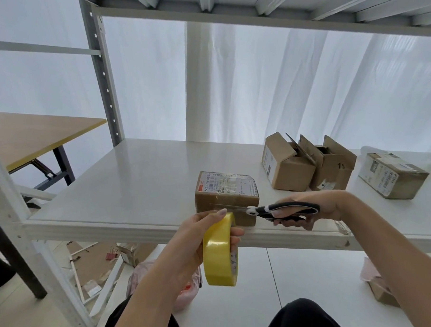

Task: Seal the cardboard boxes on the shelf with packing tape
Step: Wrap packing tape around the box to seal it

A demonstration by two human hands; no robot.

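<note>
So the left hand (194,239) has its fingers wrapped round a yellow packing tape roll (220,257), held on edge just in front of the shelf (134,184) lip; the right hand (313,212) is gripping black-and-white scissors (269,211), blades pointing left just above the roll; right behind them sits a small labelled cardboard box (227,188) near the shelf's front edge; two open-flapped boxes (291,166) and a label-covered box (391,176) stand further back on the right.
</note>
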